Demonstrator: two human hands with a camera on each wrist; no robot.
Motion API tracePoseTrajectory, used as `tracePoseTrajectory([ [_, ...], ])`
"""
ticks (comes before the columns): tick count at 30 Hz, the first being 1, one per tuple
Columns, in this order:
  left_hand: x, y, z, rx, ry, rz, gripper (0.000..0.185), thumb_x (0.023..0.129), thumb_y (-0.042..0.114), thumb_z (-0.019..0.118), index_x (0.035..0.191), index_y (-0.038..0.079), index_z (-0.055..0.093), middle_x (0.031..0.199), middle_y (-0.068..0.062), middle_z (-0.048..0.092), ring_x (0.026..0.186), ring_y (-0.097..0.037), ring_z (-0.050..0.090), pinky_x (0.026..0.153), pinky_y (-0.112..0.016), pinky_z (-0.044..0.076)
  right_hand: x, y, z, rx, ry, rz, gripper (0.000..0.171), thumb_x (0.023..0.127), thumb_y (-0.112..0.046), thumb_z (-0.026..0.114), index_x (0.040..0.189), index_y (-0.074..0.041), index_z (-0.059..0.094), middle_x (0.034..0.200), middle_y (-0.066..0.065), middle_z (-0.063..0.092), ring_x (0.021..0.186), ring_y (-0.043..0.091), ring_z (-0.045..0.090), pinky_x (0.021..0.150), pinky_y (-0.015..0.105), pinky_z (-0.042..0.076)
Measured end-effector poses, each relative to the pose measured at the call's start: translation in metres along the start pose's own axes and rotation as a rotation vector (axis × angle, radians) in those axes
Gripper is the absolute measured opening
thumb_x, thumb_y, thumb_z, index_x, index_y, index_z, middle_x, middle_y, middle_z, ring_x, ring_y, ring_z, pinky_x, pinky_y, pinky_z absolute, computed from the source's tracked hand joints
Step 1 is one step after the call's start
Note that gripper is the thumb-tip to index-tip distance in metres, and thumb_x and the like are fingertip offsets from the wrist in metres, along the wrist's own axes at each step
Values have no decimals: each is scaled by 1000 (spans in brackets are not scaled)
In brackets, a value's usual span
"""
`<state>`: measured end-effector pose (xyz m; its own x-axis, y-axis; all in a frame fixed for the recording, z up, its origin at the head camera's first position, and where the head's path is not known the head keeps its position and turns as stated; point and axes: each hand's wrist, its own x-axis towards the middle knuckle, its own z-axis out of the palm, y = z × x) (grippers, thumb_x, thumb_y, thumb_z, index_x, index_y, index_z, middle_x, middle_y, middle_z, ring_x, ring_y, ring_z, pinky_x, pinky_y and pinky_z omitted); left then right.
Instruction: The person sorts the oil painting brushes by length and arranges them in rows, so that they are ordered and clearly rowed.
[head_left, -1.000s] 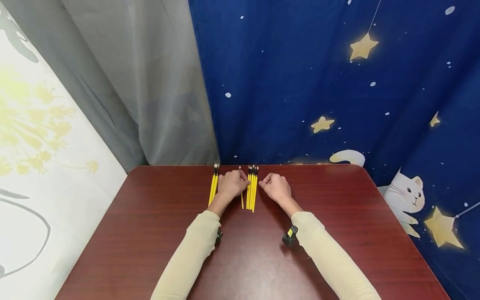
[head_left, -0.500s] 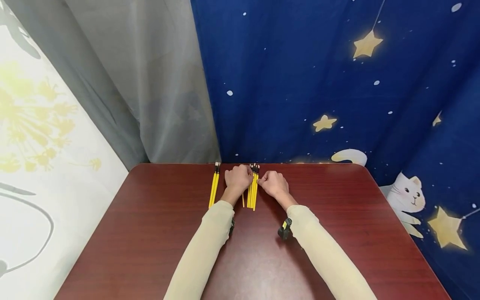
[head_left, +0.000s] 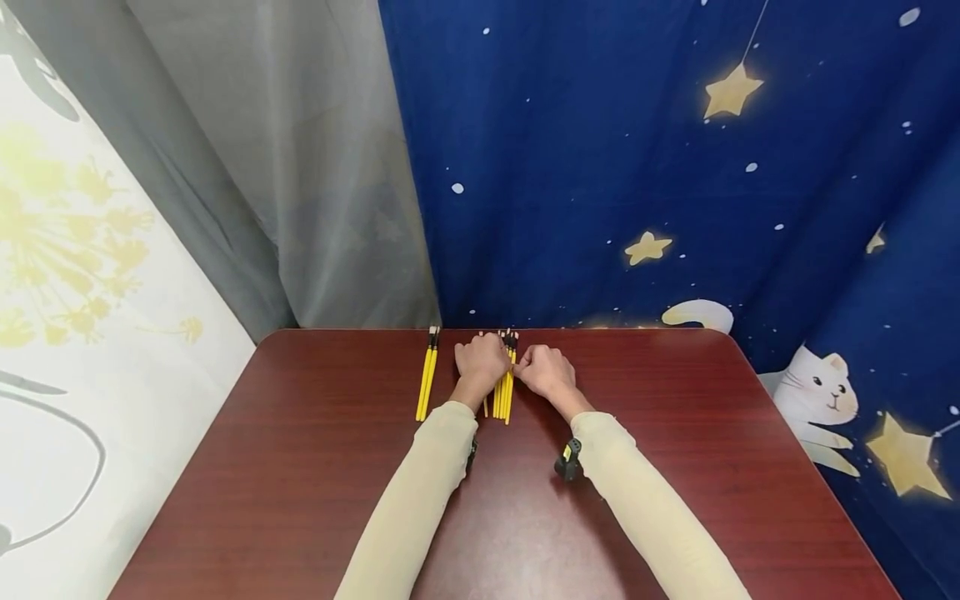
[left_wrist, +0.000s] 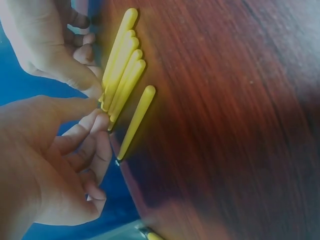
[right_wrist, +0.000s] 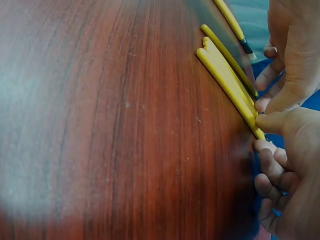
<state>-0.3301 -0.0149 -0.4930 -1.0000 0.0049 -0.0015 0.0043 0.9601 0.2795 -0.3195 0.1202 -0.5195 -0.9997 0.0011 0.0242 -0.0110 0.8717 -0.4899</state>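
A bunch of several yellow brushes [head_left: 507, 390] lies near the far edge of the dark red table [head_left: 300, 467]. My left hand [head_left: 482, 360] and right hand [head_left: 542, 368] meet over it with curled fingers. In the left wrist view the left thumb and forefinger [left_wrist: 96, 121] pinch the bunch [left_wrist: 120, 70] near its bristle end, and the right thumb presses it from the other side. In the right wrist view the right hand [right_wrist: 270, 131] pinches the same bunch [right_wrist: 225, 80]. One single brush [left_wrist: 136, 119] lies just beside the bunch, partly under my left hand.
Two more yellow brushes [head_left: 426, 375] lie side by side to the left of my left hand. A blue starry curtain [head_left: 637, 167] and a grey curtain [head_left: 300, 167] hang right behind the table's far edge. Bare tabletop lies between my forearms.
My left hand has moved right and my right hand left, so both now meet at the bunch of brushes. The brushes have stayed in place.
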Motion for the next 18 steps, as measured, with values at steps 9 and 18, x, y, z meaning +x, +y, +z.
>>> tracePoseTrajectory([
  [9, 4, 3, 7, -2, -21, -56, 24, 99, 31, 67, 79, 19, 72, 97, -6, 79, 94, -29, 74, 105, -51, 47, 1, -5, 0, -43, -45, 37, 33, 88, -36, 72, 61, -21, 59, 62, -3, 58, 65, 22, 60, 56, 36, 42],
  [18, 6, 5, 10, 18, -6, -87, 18, 89, 30, 76, 98, 15, 80, 102, -9, 80, 95, -30, 74, 104, -51, 46, 1, -7, -2, -67, -68, 65, 37, 87, -25, 65, 54, -20, 48, 55, -2, 46, 58, 23, 54, 52, 36, 38],
])
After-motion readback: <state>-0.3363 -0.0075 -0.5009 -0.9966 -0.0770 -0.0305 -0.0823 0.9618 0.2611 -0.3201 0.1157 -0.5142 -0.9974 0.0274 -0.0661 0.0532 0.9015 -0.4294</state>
